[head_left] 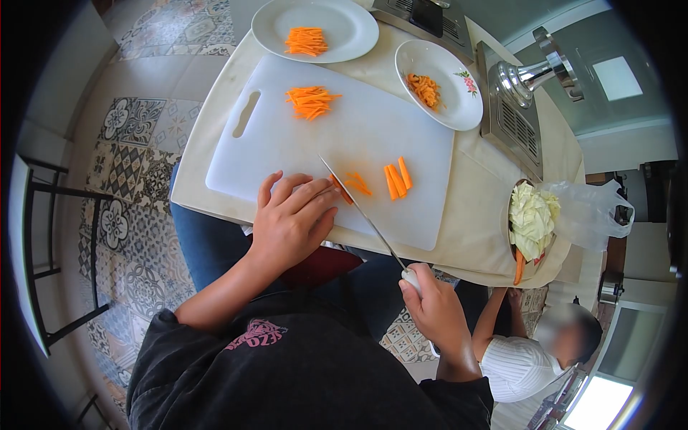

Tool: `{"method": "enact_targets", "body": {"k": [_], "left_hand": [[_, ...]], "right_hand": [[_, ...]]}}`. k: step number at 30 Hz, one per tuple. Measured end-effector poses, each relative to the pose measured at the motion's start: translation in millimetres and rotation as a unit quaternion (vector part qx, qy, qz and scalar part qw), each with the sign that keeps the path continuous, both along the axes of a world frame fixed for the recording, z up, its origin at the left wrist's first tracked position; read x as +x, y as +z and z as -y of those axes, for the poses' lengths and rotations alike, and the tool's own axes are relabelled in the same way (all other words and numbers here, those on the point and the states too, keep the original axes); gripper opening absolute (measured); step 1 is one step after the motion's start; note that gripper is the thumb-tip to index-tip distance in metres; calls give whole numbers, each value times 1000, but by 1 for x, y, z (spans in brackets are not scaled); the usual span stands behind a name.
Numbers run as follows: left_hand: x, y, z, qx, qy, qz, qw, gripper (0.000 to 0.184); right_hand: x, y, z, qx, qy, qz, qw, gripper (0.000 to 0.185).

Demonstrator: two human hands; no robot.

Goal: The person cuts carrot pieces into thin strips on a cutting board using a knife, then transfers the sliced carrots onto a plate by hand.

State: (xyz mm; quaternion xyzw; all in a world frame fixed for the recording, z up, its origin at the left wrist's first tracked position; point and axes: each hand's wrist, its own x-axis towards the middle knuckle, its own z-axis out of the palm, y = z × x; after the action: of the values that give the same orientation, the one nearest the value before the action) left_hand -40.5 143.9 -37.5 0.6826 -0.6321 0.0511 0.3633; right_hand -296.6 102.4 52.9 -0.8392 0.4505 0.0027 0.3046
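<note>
My right hand point(430, 304) is closed round the pale handle of a kitchen knife point(365, 218). Its blade slants up and left over the white cutting board point(387, 122), close beside the fingertips of my left hand point(297, 208). Those fingertips press on a carrot piece point(342, 189) near the board's front edge. Just right of the blade lie a few thin carrot strips point(358, 183). Farther right are several thick carrot sticks point(398, 179). A pile of carrot matchsticks point(312, 102) rests at the board's far left.
Behind the board stands a white plate point(351, 29) with more matchsticks. A flowered bowl point(459, 107) holds carrot scraps. Metal stoves point(512, 122) line the table's far side. At right are cut cabbage point(532, 218), a plastic bag point(591, 215) and a seated person point(527, 365).
</note>
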Motion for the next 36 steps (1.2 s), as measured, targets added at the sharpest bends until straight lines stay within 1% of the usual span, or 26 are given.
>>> {"method": "enact_targets", "body": {"k": [10,16,22,25,28,31,34,36], "left_hand": [[0,-1,0,-3,0,-5,1000,31],[0,-1,0,-1,2,-4,1000,30],[0,-2,0,-1,4,-4,1000,34],[0,-1,0,9,4,6,1000,37],[0,2,0,17,3,22,1000,33],[-1,2,1,33,8,22,999,32],[0,4,2,39,1,27,999,31],[1,6,4,44,-5,32,999,30]], "right_hand": [[0,2,-2,13,7,10,1000,26],[2,-1,-3,-7,18,5,1000,26],[0,2,-2,-23,-2,31,999,24],[-1,4,-1,-17,2,24,1000,23],[-1,2,0,10,-1,24,1000,24],[1,1,1,35,-11,24,999,24],[3,0,4,56,-14,42,997,25],[1,-3,4,44,-35,64,996,25]]}}
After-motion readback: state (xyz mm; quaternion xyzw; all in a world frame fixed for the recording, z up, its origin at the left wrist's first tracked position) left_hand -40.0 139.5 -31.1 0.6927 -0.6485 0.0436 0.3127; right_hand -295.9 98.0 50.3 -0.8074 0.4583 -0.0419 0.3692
